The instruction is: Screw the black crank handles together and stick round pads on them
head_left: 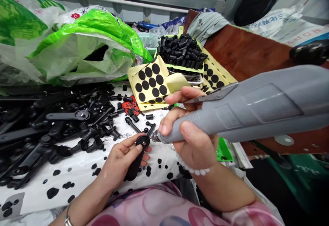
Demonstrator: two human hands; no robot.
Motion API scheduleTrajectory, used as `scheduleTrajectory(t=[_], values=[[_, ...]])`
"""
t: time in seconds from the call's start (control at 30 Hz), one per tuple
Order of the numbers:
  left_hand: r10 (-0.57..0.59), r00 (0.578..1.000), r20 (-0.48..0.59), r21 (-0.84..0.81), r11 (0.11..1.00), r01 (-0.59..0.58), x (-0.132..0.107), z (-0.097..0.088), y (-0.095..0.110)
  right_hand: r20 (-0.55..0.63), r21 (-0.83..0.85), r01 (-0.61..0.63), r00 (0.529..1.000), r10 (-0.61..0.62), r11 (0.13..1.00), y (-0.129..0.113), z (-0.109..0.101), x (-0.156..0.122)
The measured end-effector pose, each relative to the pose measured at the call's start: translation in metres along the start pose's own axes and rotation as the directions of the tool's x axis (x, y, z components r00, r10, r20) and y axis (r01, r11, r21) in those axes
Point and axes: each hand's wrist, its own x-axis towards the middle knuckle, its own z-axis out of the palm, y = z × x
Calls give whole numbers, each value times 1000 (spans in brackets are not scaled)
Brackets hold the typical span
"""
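Note:
My left hand grips a black plastic bracket, its round hub between thumb and fingers and a thin arm pointing up to the right. Wrapped around a grey electric screwdriver is my right hand, with the index finger near the metal lever on top. The tool's metal tip points left, right beside the bracket's hub; whether they touch I cannot tell. Just beyond the left hand, another thin black arm piece lies on the white sheet, near several small black caps.
Black plastic parts are heaped at the left. Behind stand yellow sheets of round black stickers, a tray piled with black caps and green-white plastic bags. A brown board rises at the right, by a green tray.

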Motion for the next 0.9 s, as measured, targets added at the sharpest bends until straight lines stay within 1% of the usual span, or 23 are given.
scheduleTrajectory(t=[0.13,0.23,0.3,0.37,0.43,0.5,0.53,0.6,0.7,0.8,0.9], values=[[-13,1000,7,-7,1000,13,2,2,0,23,-23,-38,999,38,999,7,1,-4],[-24,1000,10,-9,1000,24,3,2,-1,26,-53,-46,999,47,998,7,3,-5],[-45,999,5,-3,999,45,3,1,-1,0,-80,-33,999,33,996,3,0,-3],[-69,997,-29,-12,998,69,2,-1,-2,-57,-126,1,998,-8,992,-2,-8,2],[-96,992,-76,-39,995,93,1,-1,-1,-149,-213,52,985,-85,976,-8,-23,6],[-121,986,-115,-67,991,114,1,-1,0,-255,-331,81,952,-171,940,-10,-46,8],[-136,982,-128,-73,989,128,2,-1,1,-302,-389,79,931,-208,918,-11,-59,7],[-163,975,-149,-72,985,154,3,0,2,-369,-470,44,897,-242,882,-9,-86,3],[-203,962,-181,-68,979,194,6,0,1,-419,-533,-10,872,-254,846,-7,-117,-8],[-226,951,-212,-47,974,221,8,0,-1,-443,-570,-50,859,-256,820,-10,-133,-17],[-208,950,-233,15,976,217,8,2,-4,-473,-592,-87,842,-258,801,-15,-141,-24]])
